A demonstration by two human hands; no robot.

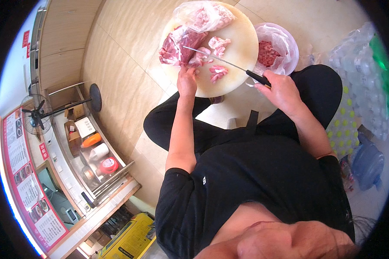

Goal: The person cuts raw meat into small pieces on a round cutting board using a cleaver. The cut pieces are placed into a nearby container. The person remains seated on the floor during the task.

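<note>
My right hand (280, 90) is closed around the black handle of a long thin-looking knife (220, 59). The blade reaches left over a round cutting board (240, 77), its tip over a large piece of raw meat (181, 43). At the near edge of that meat, my left hand (187, 79) has its fingers against it; how firmly they hold it is partly hidden. Smaller meat pieces (218, 73) lie on the board. A clear plastic bag with pale meat (210, 16) rests at its far edge. Just right of the board is a lined bowl (293, 48) holding cut red meat (268, 53).
Wrapped plastic bottles (359, 71) and a large blue bottle (368, 165) stand at the right. On the left are a pedestal fan (37, 115), a metal cart (129, 165) carrying boxes and containers, and a yellow box (133, 236). My knees flank the board's near side.
</note>
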